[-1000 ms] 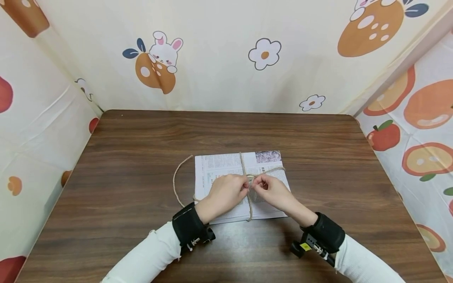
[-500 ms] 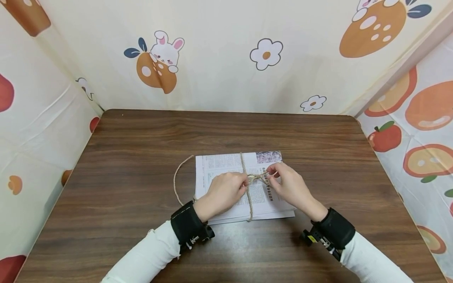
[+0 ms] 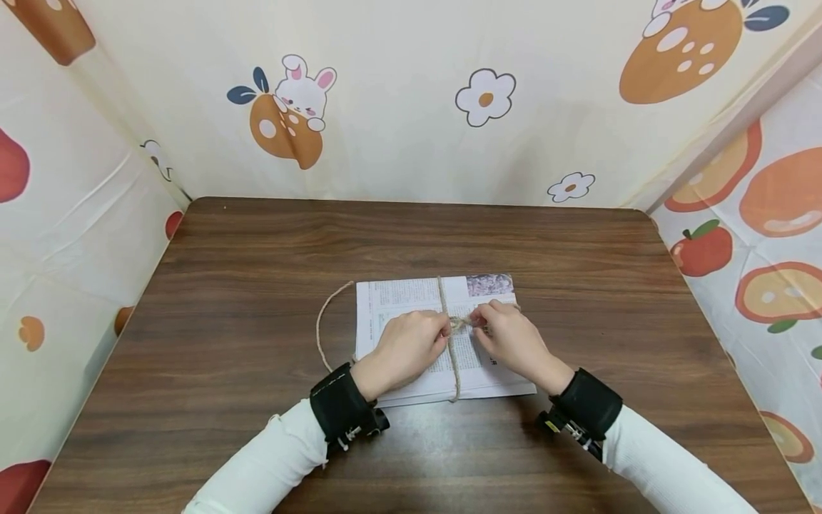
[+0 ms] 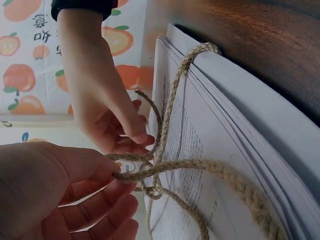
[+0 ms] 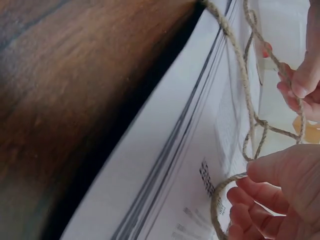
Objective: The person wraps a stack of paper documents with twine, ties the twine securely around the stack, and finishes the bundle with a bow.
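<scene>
A flat stack of newspapers (image 3: 404, 293) lies on the table, bound crosswise with twine (image 3: 455, 371). Loops of the twine (image 4: 200, 164) cross over the top sheet around a loose knot. My left hand (image 3: 411, 346) is above the middle of the stack and pinches a strand between thumb and forefinger. Just to its right, my right hand (image 3: 514, 343) pinches another part of the twine (image 5: 232, 178) beside the knot. In the right wrist view, a loop curves down from the right fingertips over the printed page.
A loose length of twine (image 3: 319, 325) arcs over the wooden table (image 3: 257, 271) left of the stack. Behind the table stands a wall covering (image 3: 398, 128) printed with rabbits and flowers. Fruit-patterned cloth (image 3: 770, 243) hangs on the right.
My right hand first moved right, drawing twine out from the knot, then came back left toward it. My left hand has stayed at the knot.
</scene>
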### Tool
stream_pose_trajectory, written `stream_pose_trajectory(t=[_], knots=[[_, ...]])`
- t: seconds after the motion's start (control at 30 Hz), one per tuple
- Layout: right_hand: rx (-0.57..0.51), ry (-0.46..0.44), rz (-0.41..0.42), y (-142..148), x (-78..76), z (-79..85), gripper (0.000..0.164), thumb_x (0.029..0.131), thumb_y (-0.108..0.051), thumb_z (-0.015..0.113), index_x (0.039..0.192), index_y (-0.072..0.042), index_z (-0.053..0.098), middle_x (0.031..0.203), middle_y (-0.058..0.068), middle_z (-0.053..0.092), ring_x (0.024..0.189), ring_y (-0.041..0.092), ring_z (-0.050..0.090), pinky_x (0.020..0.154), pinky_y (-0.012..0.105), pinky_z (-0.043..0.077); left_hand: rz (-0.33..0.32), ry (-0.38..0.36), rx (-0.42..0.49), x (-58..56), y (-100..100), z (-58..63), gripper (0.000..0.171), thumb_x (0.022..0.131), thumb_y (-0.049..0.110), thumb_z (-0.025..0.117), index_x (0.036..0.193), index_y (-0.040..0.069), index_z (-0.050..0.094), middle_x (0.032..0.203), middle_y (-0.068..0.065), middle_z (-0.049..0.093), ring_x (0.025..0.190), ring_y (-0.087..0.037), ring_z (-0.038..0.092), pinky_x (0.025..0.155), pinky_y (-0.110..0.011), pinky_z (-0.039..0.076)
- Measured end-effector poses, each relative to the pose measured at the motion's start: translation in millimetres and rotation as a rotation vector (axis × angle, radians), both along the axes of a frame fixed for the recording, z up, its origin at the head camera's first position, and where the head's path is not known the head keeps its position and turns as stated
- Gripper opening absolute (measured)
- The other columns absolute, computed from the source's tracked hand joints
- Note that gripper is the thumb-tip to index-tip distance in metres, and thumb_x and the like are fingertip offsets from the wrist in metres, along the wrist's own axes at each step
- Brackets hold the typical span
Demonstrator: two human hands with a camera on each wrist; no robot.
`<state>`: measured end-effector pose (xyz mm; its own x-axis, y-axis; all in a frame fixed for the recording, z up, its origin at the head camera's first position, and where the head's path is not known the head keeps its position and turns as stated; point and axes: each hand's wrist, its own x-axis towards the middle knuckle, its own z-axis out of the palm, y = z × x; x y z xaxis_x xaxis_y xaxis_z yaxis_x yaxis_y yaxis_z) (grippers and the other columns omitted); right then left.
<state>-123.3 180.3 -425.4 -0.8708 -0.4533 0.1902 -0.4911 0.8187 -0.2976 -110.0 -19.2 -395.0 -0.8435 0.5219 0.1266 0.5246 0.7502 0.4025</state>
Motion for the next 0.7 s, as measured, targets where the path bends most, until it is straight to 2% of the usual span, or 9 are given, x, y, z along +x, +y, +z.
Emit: stream_pose_trajectory(t=[0.2, 0.4, 0.7], knots=[[0.01, -0.023, 0.01, -2, -4.9, 2.2, 0.008, 0.078, -0.005, 0.066, 0.081, -0.009, 0.06, 0.073, 0.001, 0.055, 0.064, 0.013, 0.052, 0.057, 0.029, 0.044, -0.003, -0.016, 0.011, -0.9, -2, -0.6, 0.009, 0.083, 0.01, 0.059, 0.08, 0.017, 0.063, 0.073, 0.008, 0.063, 0.06, -0.007, 0.054, 0.047, -0.023, 0.039], [-0.014, -0.063, -0.014, 4, -7.0, 20.7, 0.01, 0.082, -0.004, 0.062, 0.081, -0.011, 0.054, 0.069, -0.001, 0.053, 0.055, 0.009, 0.042, 0.049, 0.024, 0.034, 0.022, 0.004, 0.02, -0.3, -12, 0.5, 0.009, 0.082, 0.009, 0.06, 0.08, 0.017, 0.065, 0.074, 0.009, 0.063, 0.058, -0.006, 0.05, 0.046, -0.023, 0.037], [-0.013, 0.042, 0.015, 16, -16.8, 38.4, 0.013, 0.081, 0.001, 0.062, 0.083, -0.009, 0.052, 0.073, 0.002, 0.055, 0.056, 0.009, 0.043, 0.049, 0.025, 0.036, 0.062, 0.005, -0.008, -1.3, -27, 2.6, 0.011, 0.083, 0.008, 0.059, 0.079, 0.017, 0.064, 0.076, 0.009, 0.064, 0.062, -0.006, 0.056, 0.05, -0.024, 0.042]])
